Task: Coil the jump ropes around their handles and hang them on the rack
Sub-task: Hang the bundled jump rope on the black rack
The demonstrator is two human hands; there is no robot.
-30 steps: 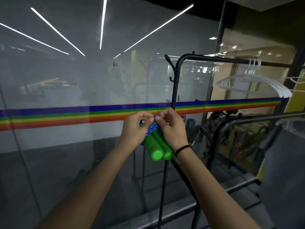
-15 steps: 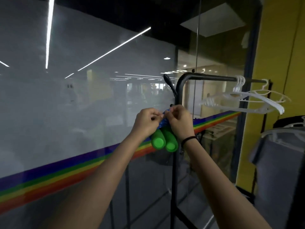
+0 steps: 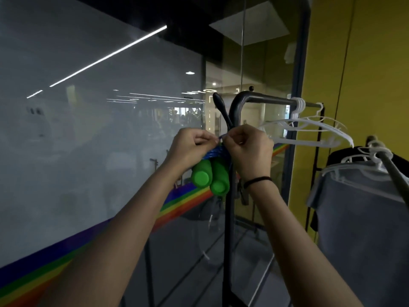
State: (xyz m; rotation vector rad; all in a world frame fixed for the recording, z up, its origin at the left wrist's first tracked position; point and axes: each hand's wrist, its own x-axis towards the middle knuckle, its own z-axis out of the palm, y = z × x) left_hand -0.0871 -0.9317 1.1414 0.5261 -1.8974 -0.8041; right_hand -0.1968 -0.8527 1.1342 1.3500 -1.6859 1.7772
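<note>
Left hand (image 3: 190, 149) and right hand (image 3: 247, 149) pinch blue rope (image 3: 215, 151) coiled on green handles (image 3: 210, 177), just below rack hook (image 3: 221, 107), probably forming a hanging loop.

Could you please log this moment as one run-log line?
left hand: pinches blue rope | right hand: pinches rope | green handles: side by side, wrapped | rack: rope not hung

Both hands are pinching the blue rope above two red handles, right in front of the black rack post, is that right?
Not quite: the handles are green, not red. The head view shows the left hand and right hand pinching the blue rope above them, in front of the black rack post.
</note>
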